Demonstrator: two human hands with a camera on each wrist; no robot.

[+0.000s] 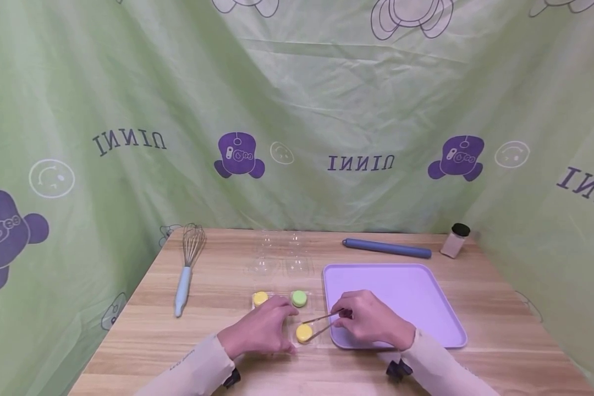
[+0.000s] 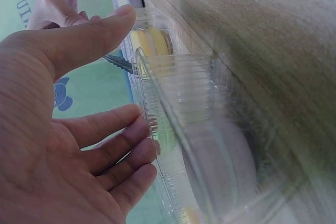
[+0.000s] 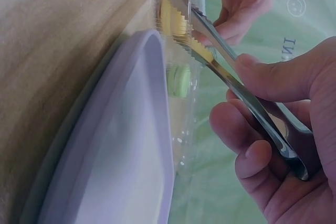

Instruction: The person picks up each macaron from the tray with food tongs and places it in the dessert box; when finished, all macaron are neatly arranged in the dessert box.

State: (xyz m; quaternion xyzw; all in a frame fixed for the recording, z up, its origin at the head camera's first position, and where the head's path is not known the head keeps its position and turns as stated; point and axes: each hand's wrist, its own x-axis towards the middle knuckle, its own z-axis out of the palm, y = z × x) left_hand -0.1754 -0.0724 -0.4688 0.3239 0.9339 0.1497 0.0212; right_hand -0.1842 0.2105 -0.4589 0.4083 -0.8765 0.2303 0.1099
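A clear plastic clamshell box (image 1: 277,264) lies open on the wooden table (image 1: 500,330). Its near half holds a yellow macaron (image 1: 260,298), a green macaron (image 1: 299,298) and a second yellow macaron (image 1: 304,332). My left hand (image 1: 284,324) rests on that near half with relaxed fingers. In the left wrist view its thumb (image 2: 105,24) touches the box rim (image 2: 199,108). My right hand (image 1: 346,316) pinches metal tongs (image 1: 324,324), whose tips sit around the near yellow macaron. In the right wrist view the tongs (image 3: 210,51) reach this macaron (image 3: 170,17); the green one (image 3: 178,80) lies beside it.
A lilac tray (image 1: 401,291) lies right of the box, under my right hand. A whisk (image 1: 185,275) with a pale blue handle lies at the left. A blue rolling pin (image 1: 386,248) and a small black-lidded jar (image 1: 455,240) stand at the back right. Green printed cloth surrounds the table.
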